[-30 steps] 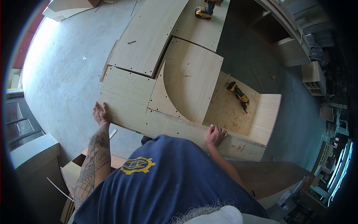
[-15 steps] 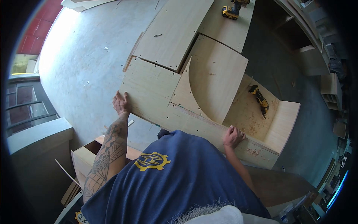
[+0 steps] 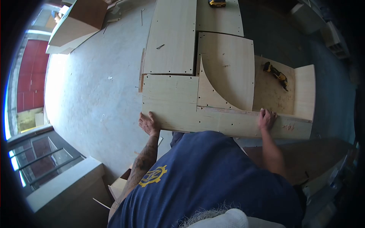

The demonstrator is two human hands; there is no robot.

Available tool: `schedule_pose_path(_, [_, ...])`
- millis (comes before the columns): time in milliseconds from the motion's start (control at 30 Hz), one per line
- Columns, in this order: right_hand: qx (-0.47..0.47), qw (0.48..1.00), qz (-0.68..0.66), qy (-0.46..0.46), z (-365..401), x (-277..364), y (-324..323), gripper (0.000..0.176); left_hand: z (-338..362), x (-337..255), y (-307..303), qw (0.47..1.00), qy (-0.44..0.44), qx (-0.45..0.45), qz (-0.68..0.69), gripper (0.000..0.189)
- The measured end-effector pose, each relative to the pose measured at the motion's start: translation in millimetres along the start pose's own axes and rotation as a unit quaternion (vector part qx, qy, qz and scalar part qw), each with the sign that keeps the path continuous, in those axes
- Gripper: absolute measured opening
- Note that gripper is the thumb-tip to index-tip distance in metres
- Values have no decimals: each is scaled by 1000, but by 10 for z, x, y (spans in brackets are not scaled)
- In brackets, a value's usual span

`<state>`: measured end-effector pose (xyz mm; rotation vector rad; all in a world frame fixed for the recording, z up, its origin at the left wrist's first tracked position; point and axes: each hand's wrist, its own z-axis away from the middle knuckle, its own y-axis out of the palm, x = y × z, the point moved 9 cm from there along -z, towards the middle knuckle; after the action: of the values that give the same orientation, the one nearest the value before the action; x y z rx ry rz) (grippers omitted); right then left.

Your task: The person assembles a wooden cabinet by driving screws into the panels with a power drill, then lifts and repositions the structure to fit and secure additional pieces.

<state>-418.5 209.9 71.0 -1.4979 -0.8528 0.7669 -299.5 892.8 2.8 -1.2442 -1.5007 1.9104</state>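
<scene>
My left hand point(image 3: 149, 123) grips the near left corner of a pale plywood panel point(image 3: 171, 97), with a thumb on top and fingers at the edge. Further right, my right hand point(image 3: 267, 118) curls its fingers over the upper edge of the same panel's narrow strip. Beyond the strip lie a plywood piece with a concave curved edge point(image 3: 209, 95) and a plywood board point(image 3: 232, 57). A yellow and black cordless oscillating tool point(image 3: 276, 75) rests in the open plywood compartment point(image 3: 266, 95) near my right hand. The fingers' undersides are hidden.
At the top, a yellow and black power tool point(image 3: 217, 3) is partly cut off on another panel. A small dark metal piece point(image 3: 160, 46) lies on the large left panel point(image 3: 173, 34). Grey floor point(image 3: 102, 83) with scraps stretches left; a large wooden box point(image 3: 81, 22) stands beyond.
My view has turned, so the plywood assembly appears rotated and squarer to me. Both hands keep about the same places on the panel. Less of the far power tool shows.
</scene>
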Motion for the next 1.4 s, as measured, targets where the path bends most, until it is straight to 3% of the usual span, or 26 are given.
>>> schedule_pose_path(100, [-1,999,45,9,18,3,114,28,33,-35,-19,996,27,77,34,76])
schedule_pose_path(167, [-109,991,23,78,101,175,-10,29,28,7,48,992,27,118,36,82])
schedule_pose_path(233, [-142,985,2,100,140,860,-201,39,-46,150,196,983,50,170,50,92])
schedule_pose_path(267, [-168,979,-85,77,155,1224,-133,42,-65,237,294,977,59,199,49,98])
schedule_pose_path(333, [-137,980,-138,34,134,2299,-268,63,-109,449,542,959,48,274,51,118])
schedule_pose_path(367, [-118,982,-142,32,121,2736,-238,80,-154,409,499,957,64,281,43,118])
schedule_pose_path(433, [0,989,-109,104,98,3259,233,93,-124,339,432,946,10,323,31,122])
schedule_pose_path(467, [-4,986,-108,126,96,3384,190,93,-124,333,439,948,19,316,31,125])
schedule_pose_path(567, [2,974,-50,223,59,3382,20,96,-155,413,566,951,63,301,14,125])
schedule_pose_path(700, [28,974,-71,215,1,3330,9,89,-139,367,483,942,125,310,34,125])
schedule_pose_path(767, [31,974,-80,210,61,3379,39,88,-156,444,493,922,129,363,34,125])
schedule_pose_path(900, [-21,974,-51,219,60,3359,-63,84,-289,358,499,923,225,312,-21,118])
schedule_pose_path(1000, [29,972,-64,226,109,3308,-11,83,-330,274,563,805,330,490,52,104])
schedule_pose_path(1067, [35,974,-63,216,115,3356,33,82,-594,341,484,690,399,599,78,94])
schedule_pose_path(1100, [32,970,-67,231,158,3314,76,82,-795,248,352,682,410,601,70,94])
schedule_pose_path(1167, [-21,974,-127,188,210,3295,103,79,-847,-239,-156,591,486,639,-74,64])
schedule_pose_path(1200, [-104,957,-194,191,291,3268,44,78,-912,-504,-423,591,502,626,-87,49])
schedule_pose_path(1233, [-107,956,-189,197,407,3343,3,78,-1027,-620,-427,563,530,625,-108,48])
schedule_pose_path(1300, [-265,908,-173,275,929,3463,-329,74,-1205,-934,-461,531,576,617,-74,45])
schedule_pose_path(1400, [-335,863,-155,346,1826,3927,-441,72,-1180,-1598,-486,512,610,603,40,37])
